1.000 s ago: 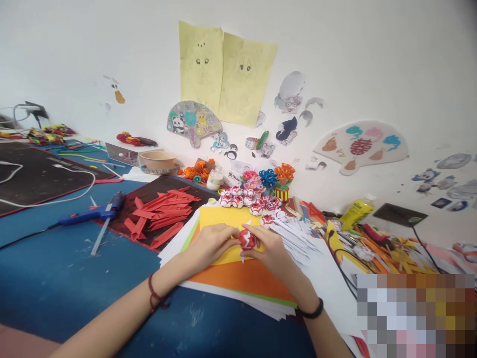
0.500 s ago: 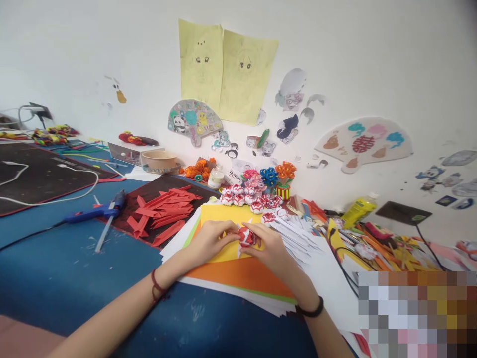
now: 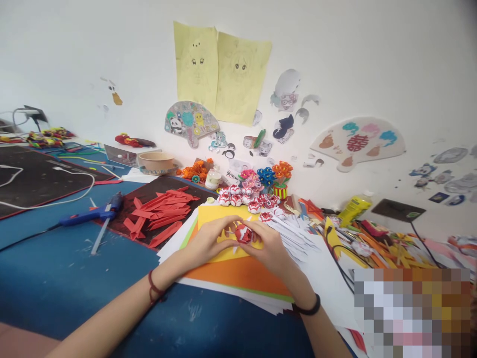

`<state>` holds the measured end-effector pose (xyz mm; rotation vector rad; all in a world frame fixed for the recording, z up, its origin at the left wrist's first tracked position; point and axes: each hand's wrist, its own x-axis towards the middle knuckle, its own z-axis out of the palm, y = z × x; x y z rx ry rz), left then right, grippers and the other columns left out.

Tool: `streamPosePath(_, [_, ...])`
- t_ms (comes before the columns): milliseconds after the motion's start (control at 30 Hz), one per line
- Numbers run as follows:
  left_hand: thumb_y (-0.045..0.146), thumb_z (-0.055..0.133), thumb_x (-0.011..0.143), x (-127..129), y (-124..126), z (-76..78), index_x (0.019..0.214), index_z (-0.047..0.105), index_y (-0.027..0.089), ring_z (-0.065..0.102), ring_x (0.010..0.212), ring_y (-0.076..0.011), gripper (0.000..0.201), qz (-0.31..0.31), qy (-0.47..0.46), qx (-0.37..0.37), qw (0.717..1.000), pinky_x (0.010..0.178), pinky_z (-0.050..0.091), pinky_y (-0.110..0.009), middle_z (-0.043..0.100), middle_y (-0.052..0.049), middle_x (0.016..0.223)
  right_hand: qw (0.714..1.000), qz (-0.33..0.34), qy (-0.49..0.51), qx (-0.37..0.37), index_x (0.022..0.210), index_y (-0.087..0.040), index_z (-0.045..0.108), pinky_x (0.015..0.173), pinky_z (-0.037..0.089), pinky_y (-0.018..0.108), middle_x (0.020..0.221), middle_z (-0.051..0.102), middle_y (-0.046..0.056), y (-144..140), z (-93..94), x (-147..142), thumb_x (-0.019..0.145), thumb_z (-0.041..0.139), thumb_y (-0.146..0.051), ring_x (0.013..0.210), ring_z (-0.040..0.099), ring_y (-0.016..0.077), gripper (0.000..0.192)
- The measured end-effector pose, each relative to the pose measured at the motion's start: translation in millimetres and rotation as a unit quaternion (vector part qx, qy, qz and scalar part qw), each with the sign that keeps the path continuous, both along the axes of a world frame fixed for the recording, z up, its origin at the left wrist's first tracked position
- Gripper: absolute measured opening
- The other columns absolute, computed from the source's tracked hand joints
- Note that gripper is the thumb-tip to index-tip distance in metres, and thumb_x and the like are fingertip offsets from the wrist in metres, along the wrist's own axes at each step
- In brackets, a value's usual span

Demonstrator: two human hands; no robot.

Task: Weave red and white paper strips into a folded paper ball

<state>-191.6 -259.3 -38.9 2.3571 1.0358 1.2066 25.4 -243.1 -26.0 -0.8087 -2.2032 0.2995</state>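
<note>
Your hands have lifted slightly off the sheets. Glue gun (image 3: 91, 215) lies near the desk's left edge. Left hand (image 3: 206, 241) and right hand (image 3: 266, 246) both pinch the ball (image 3: 244, 232), fingers curled, above the yellow sheet (image 3: 218, 219).

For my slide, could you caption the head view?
Both hands, left hand and right hand, pinch a red-and-white paper flower above coloured sheets.
</note>
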Motion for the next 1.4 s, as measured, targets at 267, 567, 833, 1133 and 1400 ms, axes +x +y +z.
streamPosePath(267, [0.037, 0.066, 0.091, -3.7, 0.7, 0.1, 0.124, 0.057, 0.022, 0.060, 0.090, -0.0170, 0.038, 0.019, -0.008, 0.072, 0.997, 0.082, 0.047, -0.029, 0.068, -0.005, 0.107, 0.997, -0.046, 0.029, 0.047, 0.141, -0.029, 0.047, 0.093, 0.049, 0.045, 0.123, 0.062, 0.009, 1.0, 7.6, 3.2, 0.080, 0.075, -0.046, 0.111, 0.057, 0.0286, 0.069])
streamPosePath(567, [0.030, 0.062, 0.094, -7.1, -0.1, 1.4, 0.124, 0.055, 0.024, 0.062, 0.098, -0.0165, 0.032, 0.032, -0.043, 0.055, 0.997, 0.084, 0.048, -0.028, 0.067, -0.004, 0.118, 0.986, -0.098, 0.104, 0.086, 0.127, -0.024, 0.055, 0.090, 0.050, 0.043, 0.118, 0.065, 0.009, -0.3, 0.3, -3.6, 0.074, 0.079, -0.050, 0.105, 0.061, 0.0276, 0.064])
streamPosePath(833, [0.035, 0.068, 0.089, -4.7, -1.1, 2.1, 0.120, 0.059, 0.023, 0.057, 0.101, -0.0210, 0.034, 0.112, -0.022, 0.095, 0.989, 0.090, 0.045, -0.035, 0.067, -0.005, 0.110, 0.974, -0.105, 0.094, 0.175, 0.117, -0.023, 0.066, 0.088, 0.045, 0.044, 0.101, 0.071, 0.007, -1.4, -6.5, -9.8, 0.083, 0.075, -0.038, 0.098, 0.061, 0.0263, 0.038])
streamPosePath(1133, [0.037, 0.070, 0.088, -2.8, -1.7, 0.7, 0.116, 0.067, 0.026, 0.054, 0.098, -0.0211, 0.030, 0.126, -0.065, 0.113, 0.983, 0.088, 0.044, -0.036, 0.070, -0.004, 0.103, 0.964, -0.136, 0.120, 0.192, 0.106, -0.022, 0.071, 0.079, 0.045, 0.041, 0.081, 0.067, 0.005, -8.8, -8.3, -16.5, 0.084, 0.074, -0.036, 0.083, 0.057, 0.0234, 0.026])
streamPosePath(1400, [0.035, 0.073, 0.084, -3.1, -0.7, 5.0, 0.110, 0.072, 0.025, 0.057, 0.096, -0.0228, 0.027, 0.077, -0.106, 0.106, 0.986, 0.089, 0.043, -0.040, 0.073, -0.006, 0.106, 0.966, -0.116, 0.136, 0.189, 0.106, -0.021, 0.071, 0.073, 0.048, 0.040, 0.076, 0.062, 0.005, -10.8, -8.9, -18.9, 0.084, 0.074, -0.030, 0.080, 0.054, 0.0225, 0.024])
